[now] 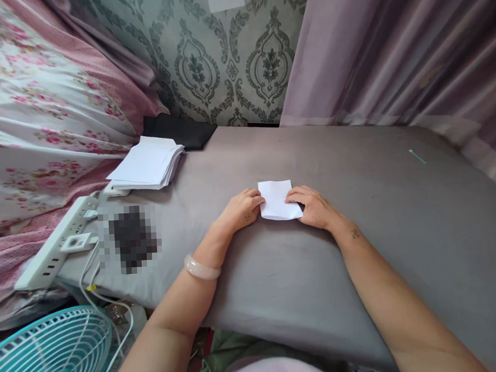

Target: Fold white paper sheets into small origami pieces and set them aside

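A small white sheet of paper [276, 198] lies on the grey mattress surface [356, 214] in front of me. My left hand [243, 209] rests at the paper's left edge with its fingers curled onto it. My right hand [312, 205] presses on the paper's right side, fingers bent and pinching the edge. A pale bangle [201, 268] sits on my left wrist.
A stack of white papers [148, 164] lies at the back left beside a black object [180, 131]. A white power strip [55, 244] with plugs and cables runs along the left edge. A teal fan [45, 351] stands low left. Curtains [390, 48] hang at the right.
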`<state>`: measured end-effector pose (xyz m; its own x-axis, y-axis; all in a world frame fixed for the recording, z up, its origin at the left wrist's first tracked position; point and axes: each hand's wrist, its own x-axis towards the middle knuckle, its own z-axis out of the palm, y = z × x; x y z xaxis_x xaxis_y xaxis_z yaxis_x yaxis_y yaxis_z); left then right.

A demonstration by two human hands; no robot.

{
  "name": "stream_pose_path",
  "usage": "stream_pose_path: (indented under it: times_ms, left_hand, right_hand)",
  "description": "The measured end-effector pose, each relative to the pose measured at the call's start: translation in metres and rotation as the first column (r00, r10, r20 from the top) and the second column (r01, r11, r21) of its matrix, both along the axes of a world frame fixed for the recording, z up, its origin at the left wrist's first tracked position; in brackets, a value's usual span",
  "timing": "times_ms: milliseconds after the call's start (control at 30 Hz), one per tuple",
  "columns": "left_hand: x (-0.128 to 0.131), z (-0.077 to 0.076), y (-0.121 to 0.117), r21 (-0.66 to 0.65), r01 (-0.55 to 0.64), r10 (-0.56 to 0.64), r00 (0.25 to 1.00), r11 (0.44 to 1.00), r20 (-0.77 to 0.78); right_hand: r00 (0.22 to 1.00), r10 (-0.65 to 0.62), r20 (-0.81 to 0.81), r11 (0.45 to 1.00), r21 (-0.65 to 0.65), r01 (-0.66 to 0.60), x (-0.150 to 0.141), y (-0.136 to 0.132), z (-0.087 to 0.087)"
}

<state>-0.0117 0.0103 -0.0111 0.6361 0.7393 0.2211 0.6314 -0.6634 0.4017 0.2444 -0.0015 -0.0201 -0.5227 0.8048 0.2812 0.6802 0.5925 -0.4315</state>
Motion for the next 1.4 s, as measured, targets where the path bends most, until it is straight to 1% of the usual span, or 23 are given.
stream_pose_path:
  times_ms: [100,167,200,267,333,433,500,567,700,867,1033,1200,1300,1367,1400]
  left_hand:
    - [-0.002,0.002,-0.001,-0.024,-0.025,0.025,1.000,0.999,-0.002]
    - [-0.002,0.002,-0.001,-0.057,-0.048,0.050,0.998,0.997,0.035]
    - [-0.001,0.002,0.000,-0.081,-0.064,0.070,0.995,0.995,0.064]
    - [0.002,0.001,0.001,-0.149,-0.125,0.145,0.980,0.981,0.133]
    - [0.007,0.001,0.002,-0.233,-0.225,0.271,0.944,0.946,0.190]
    - [0.015,0.000,0.003,-0.339,-0.358,0.443,0.868,0.870,0.222]
    - [0.020,-0.001,0.004,-0.367,-0.417,0.513,0.830,0.831,0.218]
    - [0.023,-0.003,0.004,-0.365,-0.455,0.549,0.808,0.812,0.214]
    - [0.026,-0.011,0.006,-0.323,-0.482,0.559,0.801,0.815,0.214]
    - [0.028,-0.017,0.007,-0.294,-0.502,0.566,0.799,0.813,0.202]
    - [0.029,-0.015,0.007,-0.280,-0.512,0.568,0.802,0.812,0.182]
    - [0.029,-0.012,0.003,-0.252,-0.519,0.559,0.820,0.817,0.123]
    - [0.029,-0.009,0.001,-0.180,-0.500,0.521,0.848,0.847,0.100]
    - [0.028,-0.008,0.001,-0.097,-0.427,0.436,0.893,0.899,0.108]
    - [0.028,-0.008,0.002,-0.055,-0.362,0.366,0.924,0.931,0.112]
  right_hand:
    - [1.000,-0.005,-0.003,0.999,-0.038,0.005,0.002,0.000,0.001]
    - [0.999,-0.016,-0.036,0.998,-0.054,0.014,0.001,0.000,0.001]
    - [0.997,-0.040,-0.064,0.998,-0.057,0.037,0.000,0.001,0.001]
    - [0.982,-0.136,-0.131,0.989,-0.072,0.128,-0.003,0.002,0.000]
    - [0.947,-0.268,-0.175,0.962,-0.107,0.252,-0.007,0.003,-0.002]
    - [0.891,-0.428,-0.153,0.903,-0.120,0.413,-0.013,0.005,-0.006]
    - [0.863,-0.491,-0.119,0.871,-0.083,0.484,-0.017,0.005,-0.008]
    - [0.842,-0.531,-0.096,0.847,-0.040,0.529,-0.021,0.006,-0.010]
    - [0.814,-0.576,-0.067,0.815,0.021,0.579,-0.025,0.007,-0.013]
    - [0.796,-0.605,-0.020,0.795,0.035,0.605,-0.026,0.007,-0.012]
    - [0.794,-0.608,-0.002,0.793,0.050,0.607,-0.027,0.007,-0.011]
    - [0.791,-0.612,0.001,0.789,0.064,0.610,-0.026,0.007,-0.012]
    - [0.788,-0.616,0.000,0.787,0.056,0.615,-0.025,0.008,-0.014]
    - [0.781,-0.624,0.010,0.780,0.048,0.623,-0.025,0.009,-0.014]
    - [0.781,-0.624,0.007,0.780,0.057,0.623,-0.026,0.009,-0.014]
